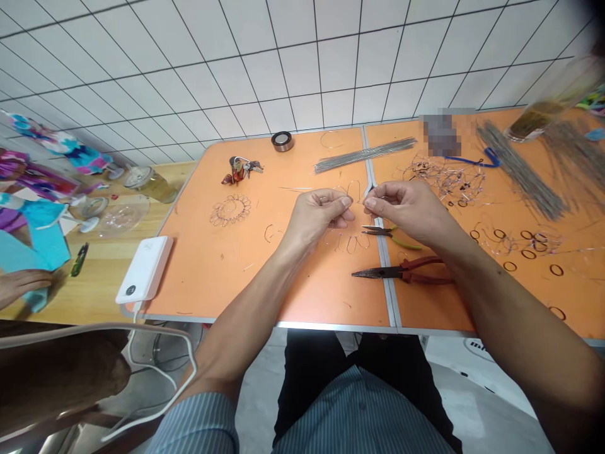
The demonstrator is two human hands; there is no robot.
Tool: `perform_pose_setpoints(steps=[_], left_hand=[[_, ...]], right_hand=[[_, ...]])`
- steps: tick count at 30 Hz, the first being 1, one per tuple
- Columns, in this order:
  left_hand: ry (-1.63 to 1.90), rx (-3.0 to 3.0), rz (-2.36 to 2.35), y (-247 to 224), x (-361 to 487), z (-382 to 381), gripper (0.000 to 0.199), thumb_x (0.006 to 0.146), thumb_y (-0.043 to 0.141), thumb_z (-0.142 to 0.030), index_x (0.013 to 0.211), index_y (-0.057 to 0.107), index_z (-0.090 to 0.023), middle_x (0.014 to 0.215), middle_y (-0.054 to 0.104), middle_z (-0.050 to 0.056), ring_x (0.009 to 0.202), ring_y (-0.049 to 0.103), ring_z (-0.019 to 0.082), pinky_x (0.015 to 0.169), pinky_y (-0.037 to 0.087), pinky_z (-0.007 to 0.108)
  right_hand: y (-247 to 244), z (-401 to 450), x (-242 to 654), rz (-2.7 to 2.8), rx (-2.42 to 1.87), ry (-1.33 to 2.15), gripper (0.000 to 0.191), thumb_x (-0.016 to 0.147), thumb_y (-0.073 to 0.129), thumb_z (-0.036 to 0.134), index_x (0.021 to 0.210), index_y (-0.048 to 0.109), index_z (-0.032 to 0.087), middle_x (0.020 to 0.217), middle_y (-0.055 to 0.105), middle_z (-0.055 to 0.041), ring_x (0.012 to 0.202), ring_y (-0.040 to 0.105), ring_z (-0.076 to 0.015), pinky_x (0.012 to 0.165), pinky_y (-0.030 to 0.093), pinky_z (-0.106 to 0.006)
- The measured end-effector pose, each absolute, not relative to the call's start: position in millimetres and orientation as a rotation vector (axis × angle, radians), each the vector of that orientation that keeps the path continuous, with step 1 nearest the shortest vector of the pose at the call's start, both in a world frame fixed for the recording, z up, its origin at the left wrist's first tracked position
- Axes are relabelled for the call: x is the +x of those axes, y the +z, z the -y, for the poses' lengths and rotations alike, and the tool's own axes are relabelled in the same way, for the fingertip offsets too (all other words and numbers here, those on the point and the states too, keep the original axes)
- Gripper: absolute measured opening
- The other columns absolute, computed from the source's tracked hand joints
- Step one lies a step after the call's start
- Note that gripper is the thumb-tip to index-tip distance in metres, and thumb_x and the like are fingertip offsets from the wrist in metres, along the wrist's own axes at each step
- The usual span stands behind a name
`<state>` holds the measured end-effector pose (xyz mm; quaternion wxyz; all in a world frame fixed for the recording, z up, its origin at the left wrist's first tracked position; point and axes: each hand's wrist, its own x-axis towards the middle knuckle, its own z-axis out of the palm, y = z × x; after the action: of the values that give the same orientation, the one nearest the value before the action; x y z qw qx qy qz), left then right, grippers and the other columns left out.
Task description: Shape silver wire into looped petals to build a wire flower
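Observation:
My left hand (317, 213) is closed in a pinch on a thin wire bent into loops (354, 244), whose petal-like curves show above and below the fingers. Beside it, my right hand (409, 207) also has thumb and forefinger pinched on the fine wire, though the exact grip spot is too small to make out. Just under the right hand lie small pliers (377, 231) with yellow-green handles. Nearer the front are long-nose pliers (378, 273) with red handles, partly behind my right forearm. A looped wire ring (218, 213) rests flat on the left.
Straight wire bundles (363, 156) lie at the back and right. Tangled wire (454, 180) and dark rings (528, 255) cover the right side. A tape roll (282, 142), keys (241, 169) and white power bank (145, 270) are leftward. Another person's hand (23, 287) touches blue fabric.

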<state>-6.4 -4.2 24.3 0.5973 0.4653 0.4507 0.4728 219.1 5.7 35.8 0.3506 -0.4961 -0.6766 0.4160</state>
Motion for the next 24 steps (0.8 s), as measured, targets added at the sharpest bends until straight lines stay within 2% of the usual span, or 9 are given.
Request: perform_pose_setpoints(steps=[6,12,20,24], left_hand=[[1.199,0.979,-1.044,21,-5,2,0.043,0.075,0.105,-0.051,0.086,0.077,-0.020,0.076,0.082,0.002,0.060,0.068,0.010,0.062,0.055,0.022],[1.232,0.909,-1.060,20,-4,1,0.044,0.076,0.105,-0.051,0.088,0.077,-0.021,0.080,0.082,0.001,0.062,0.070,0.010,0.068,0.059,0.024],[1.064,0.988,-1.014,28,-11,3,0.038,0.075,0.103,-0.042,0.089,0.077,-0.020,0.085,0.084,0.004,0.065,0.071,0.011,0.066,0.058,0.024],[1.046,1.083,-1.056,31,-12,3,0.033,0.075,0.102,-0.041,0.086,0.080,-0.019,0.079,0.081,0.003,0.064,0.069,0.010,0.064,0.055,0.023]], right_hand=[[39,-3,215,1.692,-1.275,1.073,0.010,0.092,0.084,0.032,0.085,0.081,0.026,0.086,0.080,-0.0021,0.084,0.071,-0.0223,0.081,0.055,-0.039],[41,-3,213,1.661,-1.317,1.108,0.009,0.091,0.084,0.026,0.084,0.079,0.026,0.084,0.079,-0.0021,0.083,0.070,-0.0219,0.078,0.053,-0.038],[46,0,215,1.686,-1.336,1.082,0.009,0.091,0.083,0.025,0.082,0.079,0.025,0.084,0.078,-0.0035,0.081,0.069,-0.0214,0.074,0.052,-0.037],[48,1,214,1.745,-1.347,1.073,0.007,0.089,0.081,0.024,0.082,0.081,0.025,0.081,0.077,-0.0021,0.074,0.064,-0.0186,0.069,0.047,-0.036]])
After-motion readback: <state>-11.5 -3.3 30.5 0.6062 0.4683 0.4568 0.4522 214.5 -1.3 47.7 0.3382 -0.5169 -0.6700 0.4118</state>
